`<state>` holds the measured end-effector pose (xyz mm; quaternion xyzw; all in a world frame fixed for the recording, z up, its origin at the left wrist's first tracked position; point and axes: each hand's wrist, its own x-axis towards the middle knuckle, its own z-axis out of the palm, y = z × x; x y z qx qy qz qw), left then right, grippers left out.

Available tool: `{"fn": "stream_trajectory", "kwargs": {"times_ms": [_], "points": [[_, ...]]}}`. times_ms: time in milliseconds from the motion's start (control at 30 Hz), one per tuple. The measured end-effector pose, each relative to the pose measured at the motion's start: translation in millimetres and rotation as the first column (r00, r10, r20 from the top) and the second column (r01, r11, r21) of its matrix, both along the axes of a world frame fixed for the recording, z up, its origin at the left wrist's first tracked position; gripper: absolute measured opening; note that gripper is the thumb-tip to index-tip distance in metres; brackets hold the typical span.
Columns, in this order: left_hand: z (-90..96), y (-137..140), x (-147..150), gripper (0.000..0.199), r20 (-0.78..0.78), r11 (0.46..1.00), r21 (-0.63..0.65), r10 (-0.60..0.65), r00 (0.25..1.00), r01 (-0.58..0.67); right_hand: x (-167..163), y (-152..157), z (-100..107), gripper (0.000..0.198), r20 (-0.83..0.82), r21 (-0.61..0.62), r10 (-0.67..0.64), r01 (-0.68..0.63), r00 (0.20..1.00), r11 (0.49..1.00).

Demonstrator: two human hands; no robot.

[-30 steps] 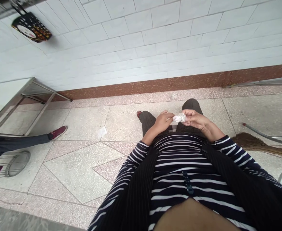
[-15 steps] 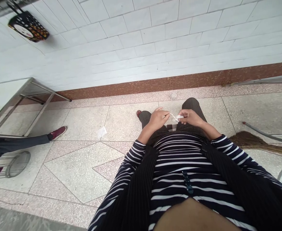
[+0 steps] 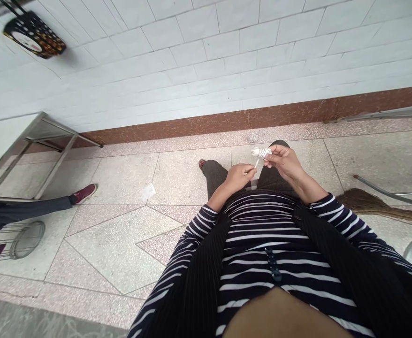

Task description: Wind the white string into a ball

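Note:
A small bundle of white cord (image 3: pixel 261 153), wound round itself, is pinched in the fingers of my right hand (image 3: pixel 286 162). From it a short stretch of the cord runs down to my left hand (image 3: pixel 240 175), whose thumb and fingers are closed on it. Both hands are above my lap, close together, the right one slightly higher. Whether the cord belongs to a cable with a plug I cannot make out.
At the left stands a metal-framed table (image 3: pixel 33 134), with another person's leg (image 3: pixel 26 209) and a wire stool (image 3: pixel 26 239) below. A broom (image 3: pixel 371 203) and metal chair legs (image 3: pixel 385 185) are at the right. White paper (image 3: pixel 148 191) lies on the floor; a black bag (image 3: pixel 35 35) hangs on the wall.
My right hand has risen and turned, bringing the wound bundle up into plain view. My left hand has moved slightly down and right, and the stretch of cord between the hands now runs more upright.

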<state>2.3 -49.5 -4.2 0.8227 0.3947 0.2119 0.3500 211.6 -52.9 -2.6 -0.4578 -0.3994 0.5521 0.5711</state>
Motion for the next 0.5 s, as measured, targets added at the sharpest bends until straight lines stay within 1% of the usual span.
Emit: {"fn": "stream_trajectory", "kwargs": {"times_ms": [67, 133, 200, 267, 300, 367, 400, 433, 467, 500], "points": [[-0.1, -2, -2, 0.04, -0.046, 0.999, 0.035, -0.036, 0.998, 0.038, -1, 6, -11, 0.052, 0.077, 0.021, -0.071, 0.07, 0.994, 0.997], [0.9, 2, -5, 0.036, -0.091, 0.99, 0.139, -0.027, 0.995, 0.04, -3, 8, -22, 0.054, 0.181, 0.015, -0.054, 0.052, 0.982, 0.999], [3.0, 10, -10, 0.031, -0.131, 0.961, 0.271, -0.021, 0.991, 0.056, -5, 7, -30, 0.055, 0.251, -0.02, 0.039, -0.035, 0.967, 0.999], [5.4, 18, -14, 0.029, -0.172, 0.917, 0.379, -0.064, 0.983, 0.126, -5, 3, -32, 0.054, 0.269, -0.07, 0.183, -0.17, 0.946, 0.983], [6.4, 22, -17, 0.029, -0.189, 0.895, 0.412, -0.097, 0.977, 0.169, -5, 0, -31, 0.052, 0.257, -0.1, 0.271, -0.253, 0.928, 0.962], [7.3, 26, -20, 0.031, -0.19, 0.869, 0.443, -0.151, 0.97, 0.222, -2, -5, -25, 0.049, 0.185, -0.16, 0.451, -0.426, 0.873, 0.89], [7.1, 27, -20, 0.031, -0.162, 0.871, 0.441, -0.16, 0.974, 0.217, -1, -7, -21, 0.048, 0.128, -0.174, 0.518, -0.495, 0.846, 0.851], [6.4, 27, -20, 0.031, -0.115, 0.884, 0.427, -0.156, 0.981, 0.191, 0, -9, -17, 0.048, 0.064, -0.174, 0.557, -0.541, 0.828, 0.823], [5.5, 26, -19, 0.03, -0.055, 0.905, 0.398, -0.137, 0.989, 0.148, 1, -11, -13, 0.048, 0.001, -0.162, 0.567, -0.56, 0.823, 0.813], [4.3, 26, -18, 0.03, 0.008, 0.931, 0.352, -0.107, 0.994, 0.097, 1, -12, -10, 0.049, -0.052, -0.146, 0.548, -0.55, 0.835, 0.823]]}}
